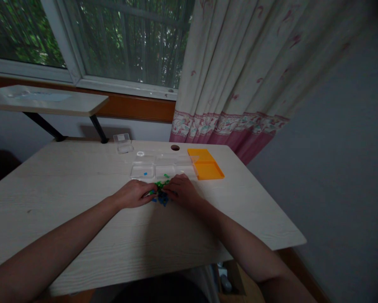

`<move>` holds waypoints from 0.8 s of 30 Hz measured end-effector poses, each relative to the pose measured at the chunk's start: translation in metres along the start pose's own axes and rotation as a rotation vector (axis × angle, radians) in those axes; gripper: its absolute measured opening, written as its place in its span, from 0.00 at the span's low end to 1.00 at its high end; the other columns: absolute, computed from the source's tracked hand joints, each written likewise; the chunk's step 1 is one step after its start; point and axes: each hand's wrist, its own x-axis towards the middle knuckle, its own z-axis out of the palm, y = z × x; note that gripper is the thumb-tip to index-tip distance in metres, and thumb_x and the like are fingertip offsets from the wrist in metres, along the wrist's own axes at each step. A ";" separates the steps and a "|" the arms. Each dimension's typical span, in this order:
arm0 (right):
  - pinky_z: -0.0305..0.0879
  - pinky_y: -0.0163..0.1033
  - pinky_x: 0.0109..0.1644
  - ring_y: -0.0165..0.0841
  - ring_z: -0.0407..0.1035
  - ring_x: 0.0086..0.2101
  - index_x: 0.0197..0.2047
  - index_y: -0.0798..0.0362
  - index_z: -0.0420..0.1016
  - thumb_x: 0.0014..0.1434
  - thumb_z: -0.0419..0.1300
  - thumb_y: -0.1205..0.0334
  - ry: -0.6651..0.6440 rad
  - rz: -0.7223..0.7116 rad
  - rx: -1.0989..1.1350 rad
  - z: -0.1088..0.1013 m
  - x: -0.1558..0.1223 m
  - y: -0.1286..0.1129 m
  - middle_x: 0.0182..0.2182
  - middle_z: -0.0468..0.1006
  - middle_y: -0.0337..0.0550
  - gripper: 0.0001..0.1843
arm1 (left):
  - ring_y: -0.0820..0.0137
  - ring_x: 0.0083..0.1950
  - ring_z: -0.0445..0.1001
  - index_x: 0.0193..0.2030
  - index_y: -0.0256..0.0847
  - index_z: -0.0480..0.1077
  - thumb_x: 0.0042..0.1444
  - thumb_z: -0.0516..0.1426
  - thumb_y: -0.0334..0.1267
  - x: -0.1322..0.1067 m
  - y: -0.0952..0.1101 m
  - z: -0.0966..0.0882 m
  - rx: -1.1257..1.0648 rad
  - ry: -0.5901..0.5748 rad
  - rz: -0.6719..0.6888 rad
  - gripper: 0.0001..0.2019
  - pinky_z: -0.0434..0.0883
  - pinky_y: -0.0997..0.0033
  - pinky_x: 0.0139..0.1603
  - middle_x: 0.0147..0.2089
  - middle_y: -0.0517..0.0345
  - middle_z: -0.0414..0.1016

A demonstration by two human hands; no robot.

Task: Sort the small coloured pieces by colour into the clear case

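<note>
A small heap of green and blue plastic pieces [161,192] lies on the pale wooden table [81,210], just in front of a clear compartment box [163,167]. My left hand [134,194] rests on the table at the heap's left side, fingers curled onto the pieces. My right hand [182,190] sits at the heap's right side, its fingertips pinched together on the pieces. What each hand holds is too small to make out. One blue piece [145,173] lies in the box's left compartment and a green piece [166,175] in the middle one.
An orange lid [205,164] lies open to the right of the box. A small clear case [123,143] and a clear ring [140,154] sit behind it, near a cable hole [175,147]. A shelf [43,101], window and curtain [239,84] stand behind.
</note>
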 end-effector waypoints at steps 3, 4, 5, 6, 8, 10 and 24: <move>0.55 0.40 0.42 0.34 0.67 0.35 0.38 0.51 0.81 0.65 0.58 0.57 0.052 0.132 0.005 -0.005 -0.001 0.011 0.31 0.79 0.43 0.11 | 0.72 0.30 0.75 0.45 0.43 0.70 0.67 0.49 0.44 0.000 -0.002 0.002 0.032 0.017 -0.024 0.12 0.64 0.76 0.31 0.29 0.60 0.76; 0.56 0.39 0.41 0.34 0.67 0.34 0.38 0.51 0.81 0.65 0.58 0.57 0.081 0.179 0.016 -0.007 -0.001 0.016 0.30 0.78 0.43 0.11 | 0.71 0.30 0.75 0.45 0.43 0.70 0.67 0.48 0.44 0.000 -0.003 0.003 0.042 0.034 -0.041 0.12 0.65 0.75 0.31 0.30 0.60 0.77; 0.56 0.39 0.41 0.33 0.67 0.34 0.37 0.51 0.81 0.65 0.58 0.57 0.112 0.217 0.035 -0.008 -0.002 0.020 0.29 0.78 0.43 0.12 | 0.71 0.30 0.76 0.46 0.43 0.70 0.67 0.48 0.44 0.000 -0.004 0.004 0.047 0.055 -0.061 0.12 0.65 0.75 0.31 0.30 0.60 0.77; 0.57 0.39 0.41 0.33 0.68 0.34 0.37 0.51 0.81 0.65 0.58 0.57 0.143 0.245 0.056 -0.010 -0.003 0.024 0.29 0.78 0.43 0.12 | 0.71 0.31 0.77 0.47 0.43 0.70 0.67 0.47 0.43 -0.001 -0.005 0.005 0.045 0.078 -0.082 0.13 0.66 0.75 0.32 0.31 0.60 0.78; 0.58 0.39 0.41 0.33 0.68 0.34 0.36 0.51 0.81 0.66 0.56 0.56 0.190 0.274 0.090 -0.013 -0.005 0.030 0.29 0.78 0.43 0.14 | 0.70 0.33 0.78 0.51 0.44 0.69 0.68 0.46 0.43 -0.001 -0.007 0.007 0.032 0.124 -0.121 0.14 0.68 0.74 0.34 0.33 0.60 0.79; 0.59 0.39 0.42 0.34 0.68 0.34 0.36 0.52 0.80 0.67 0.55 0.55 0.210 0.280 0.106 -0.015 -0.006 0.034 0.29 0.78 0.44 0.15 | 0.70 0.34 0.79 0.53 0.44 0.68 0.68 0.45 0.42 -0.001 -0.008 0.008 0.029 0.155 -0.148 0.15 0.70 0.74 0.36 0.36 0.60 0.80; 0.58 0.38 0.43 0.33 0.68 0.35 0.37 0.53 0.80 0.65 0.57 0.59 -0.028 0.206 0.058 -0.014 -0.005 0.032 0.30 0.78 0.44 0.12 | 0.73 0.29 0.75 0.53 0.44 0.70 0.66 0.48 0.41 -0.004 -0.009 0.004 -0.036 0.142 -0.112 0.15 0.66 0.76 0.32 0.29 0.62 0.77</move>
